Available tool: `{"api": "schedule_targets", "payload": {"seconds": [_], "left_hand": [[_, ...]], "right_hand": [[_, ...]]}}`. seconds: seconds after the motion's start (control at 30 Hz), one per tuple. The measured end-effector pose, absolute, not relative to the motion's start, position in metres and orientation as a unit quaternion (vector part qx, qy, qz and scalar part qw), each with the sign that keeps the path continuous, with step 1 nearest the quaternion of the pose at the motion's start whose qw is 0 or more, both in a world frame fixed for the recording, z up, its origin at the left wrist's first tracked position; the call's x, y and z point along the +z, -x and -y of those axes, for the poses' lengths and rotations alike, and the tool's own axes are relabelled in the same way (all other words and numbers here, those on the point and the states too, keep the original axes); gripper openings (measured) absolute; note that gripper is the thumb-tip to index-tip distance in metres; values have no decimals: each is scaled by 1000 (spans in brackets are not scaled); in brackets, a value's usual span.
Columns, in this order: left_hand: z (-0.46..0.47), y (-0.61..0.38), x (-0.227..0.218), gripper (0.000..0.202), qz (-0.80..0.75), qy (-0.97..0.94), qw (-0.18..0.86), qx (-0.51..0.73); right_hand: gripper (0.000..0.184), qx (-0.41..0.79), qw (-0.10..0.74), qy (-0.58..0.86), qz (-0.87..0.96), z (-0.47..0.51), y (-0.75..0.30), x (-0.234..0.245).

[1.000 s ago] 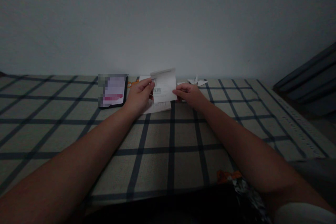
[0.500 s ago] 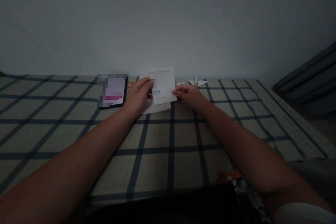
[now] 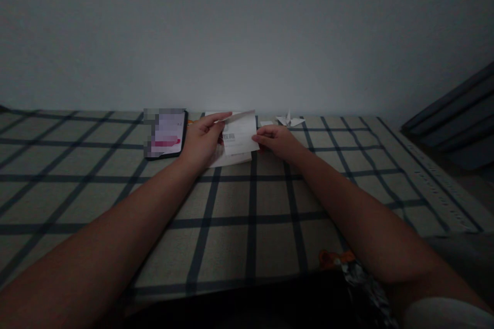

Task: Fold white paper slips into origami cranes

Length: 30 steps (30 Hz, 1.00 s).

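A small white printed paper slip (image 3: pixel 240 133) is held between both hands just above the checked cloth (image 3: pixel 250 205), near the wall. My left hand (image 3: pixel 204 138) pinches its upper left edge with thumb and fingers. My right hand (image 3: pixel 277 140) pinches its right edge, fingers curled. Under the slip lies another white sheet (image 3: pixel 228 158) flat on the cloth.
A phone (image 3: pixel 166 132) with a lit screen lies left of my left hand. A white folded paper crane (image 3: pixel 289 120) and a small paper scrap (image 3: pixel 266 123) sit by the wall on the right. A crumpled foil wrapper (image 3: pixel 357 275) lies at the near edge.
The slip's top edge has tipped down and away, so it now looks shorter and flatter. My left fingers have stretched out along its top edge. My right hand has barely moved.
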<state>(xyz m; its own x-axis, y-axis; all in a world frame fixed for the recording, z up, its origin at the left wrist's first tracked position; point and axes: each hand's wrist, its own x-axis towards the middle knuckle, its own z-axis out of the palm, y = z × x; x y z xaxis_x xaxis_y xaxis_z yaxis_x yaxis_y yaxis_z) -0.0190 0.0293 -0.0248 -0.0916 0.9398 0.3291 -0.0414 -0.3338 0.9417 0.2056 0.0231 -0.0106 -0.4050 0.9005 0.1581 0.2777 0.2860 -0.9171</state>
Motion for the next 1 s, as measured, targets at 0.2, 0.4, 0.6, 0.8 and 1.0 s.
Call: {"api": "schedule_targets", "payload": {"seconds": [0.2, 0.4, 0.6, 0.8, 1.0], "left_hand": [[-23, 16, -18, 27, -437, -529, 403, 605], [-24, 15, -19, 28, -427, -541, 418, 591], [-29, 13, -24, 32, -410, -508, 468, 596], [-30, 13, -24, 11, -409, -500, 480, 594], [-26, 16, -20, 16, -421, -560, 438, 563]], "right_hand": [[23, 489, 372, 397, 682, -22, -204, -11], [20, 525, 408, 392, 636, -26, -203, -13], [13, 504, 417, 412, 635, -25, -203, -10], [14, 502, 409, 410, 643, -26, -204, -13], [15, 546, 425, 394, 605, -25, -202, -11]]}}
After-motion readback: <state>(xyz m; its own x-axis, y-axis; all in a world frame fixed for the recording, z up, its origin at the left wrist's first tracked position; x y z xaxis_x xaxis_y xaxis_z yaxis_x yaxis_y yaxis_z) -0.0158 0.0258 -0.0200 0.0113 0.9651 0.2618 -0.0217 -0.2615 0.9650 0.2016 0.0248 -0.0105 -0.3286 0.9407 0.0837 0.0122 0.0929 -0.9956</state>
